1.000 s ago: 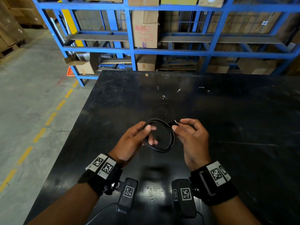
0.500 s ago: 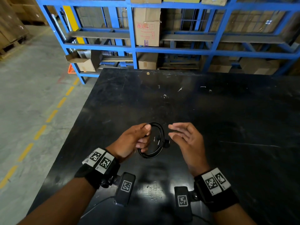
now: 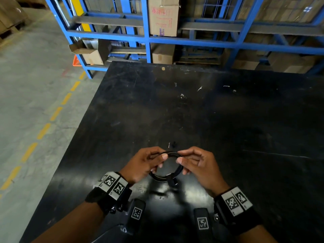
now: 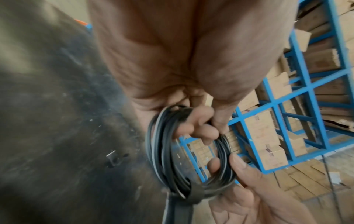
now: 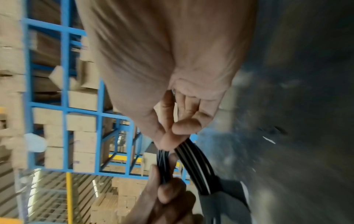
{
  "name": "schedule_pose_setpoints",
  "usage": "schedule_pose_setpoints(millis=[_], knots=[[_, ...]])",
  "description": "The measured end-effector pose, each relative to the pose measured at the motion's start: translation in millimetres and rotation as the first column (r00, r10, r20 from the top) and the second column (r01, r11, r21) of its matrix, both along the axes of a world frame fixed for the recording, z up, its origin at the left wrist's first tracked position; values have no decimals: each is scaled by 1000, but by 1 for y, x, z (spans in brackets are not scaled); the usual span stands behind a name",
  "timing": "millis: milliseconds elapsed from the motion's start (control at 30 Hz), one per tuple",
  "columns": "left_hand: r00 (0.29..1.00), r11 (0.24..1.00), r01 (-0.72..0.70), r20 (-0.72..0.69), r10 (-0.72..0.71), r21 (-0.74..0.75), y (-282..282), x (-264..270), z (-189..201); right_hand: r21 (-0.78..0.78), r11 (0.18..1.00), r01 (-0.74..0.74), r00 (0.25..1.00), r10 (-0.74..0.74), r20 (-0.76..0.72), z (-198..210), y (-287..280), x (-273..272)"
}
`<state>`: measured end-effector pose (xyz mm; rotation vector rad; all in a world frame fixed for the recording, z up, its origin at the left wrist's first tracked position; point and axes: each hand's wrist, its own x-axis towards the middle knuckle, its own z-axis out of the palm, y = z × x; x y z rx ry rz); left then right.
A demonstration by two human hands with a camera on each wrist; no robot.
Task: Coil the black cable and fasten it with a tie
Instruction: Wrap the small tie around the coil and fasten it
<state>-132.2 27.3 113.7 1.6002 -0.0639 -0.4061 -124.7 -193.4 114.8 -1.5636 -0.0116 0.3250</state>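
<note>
Pinching black cable (image 3: 172,174) coil, left hand (image 3: 143,163), right hand (image 3: 198,163), tie (image 3: 171,181) wrapped

A scuffed black table (image 3: 228,120) stands before blue racking (image 3: 192,42) holding cardboard boxes (image 3: 163,16).

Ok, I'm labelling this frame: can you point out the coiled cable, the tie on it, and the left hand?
coiled cable (image 4: 162,145): left wrist view, left side of the loops.
tie (image 3: 171,179): head view, band wrapped at the coil's near side.
left hand (image 3: 142,163): head view, back of the hand.
</note>
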Motion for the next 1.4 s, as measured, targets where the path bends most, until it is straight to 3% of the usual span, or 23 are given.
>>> schedule_pose_setpoints(millis=[133,200,267,367,467,600,800,966,1066,1133,1300,1400], knots=[[995,993,-99,-21,101,56,5,-3,-26,8,1000,7,994,-6,-113,-27,9,2],[986,985,-154,-45,158,76,12,-1,-36,-65,998,2,993,-10,-121,-43,7,20],[970,970,-224,-75,231,98,21,3,-44,-234,972,31,994,-55,-95,-72,2,48],[937,943,-313,-127,327,115,33,10,-54,-551,835,9,996,-57,-69,-115,2,90],[920,929,-350,-144,365,116,41,17,-58,-734,674,-86,996,45,-74,-146,19,123],[913,926,-372,-157,376,55,46,27,-56,-792,580,-191,981,82,-177,-176,51,147],[881,898,-435,-238,408,-70,44,42,-47,-832,537,-141,989,42,-141,-187,59,162],[867,885,-463,-237,438,-59,42,49,-46,-730,683,26,992,-108,-65,-163,43,155],[871,881,-470,-195,451,-59,39,51,-43,-508,846,161,972,-225,-66,-129,32,140],[874,878,-473,-168,457,-70,37,53,-38,-355,906,232,959,-275,-74,-100,25,124],[875,871,-484,-85,478,-83,24,55,-23,-3,933,359,921,-354,-163,-28,25,81],[874,879,-475,91,477,-39,10,51,-14,62,932,357,916,-336,-221,-3,41,58]])
